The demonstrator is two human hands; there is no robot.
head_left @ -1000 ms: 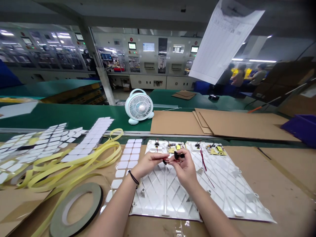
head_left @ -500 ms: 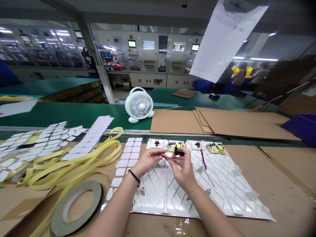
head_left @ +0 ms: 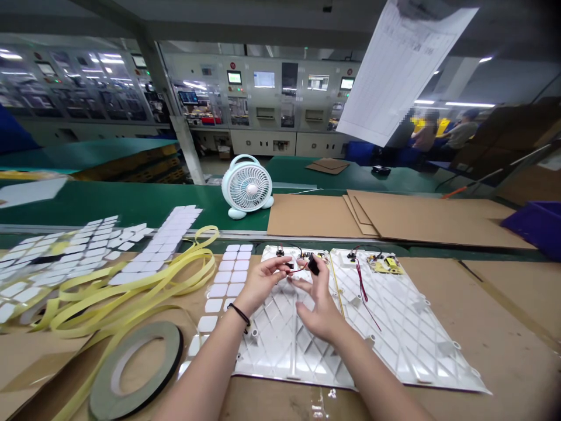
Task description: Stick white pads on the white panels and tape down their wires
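My left hand (head_left: 262,285), with a dark band at the wrist, pinches a thin red wire (head_left: 300,270) between thumb and fingertips. A small black part (head_left: 313,264) is gripped in the upper fingers of my right hand (head_left: 322,301), whose thumb stands apart. The wire stretches between the two hands; where it ends is hidden by the fingers. Both hands are above a white ribbed plastic panel (head_left: 280,342). Beside it on the right lies a second ribbed panel (head_left: 407,327), with a circuit board (head_left: 385,265) and a loose red-and-black wire pair (head_left: 362,280).
Left of the panels lie a sheet of white stickers (head_left: 214,290), looped yellow tape (head_left: 144,286) and a large tape roll (head_left: 105,392). A light-blue fan (head_left: 249,187) and cardboard sheets (head_left: 429,219) are behind. A paper sheet (head_left: 403,70) hangs at upper right.
My hands have drawn slightly apart, baring the wire between them. The black part has shifted slightly left and up, and my right thumb has moved away from the fingers.
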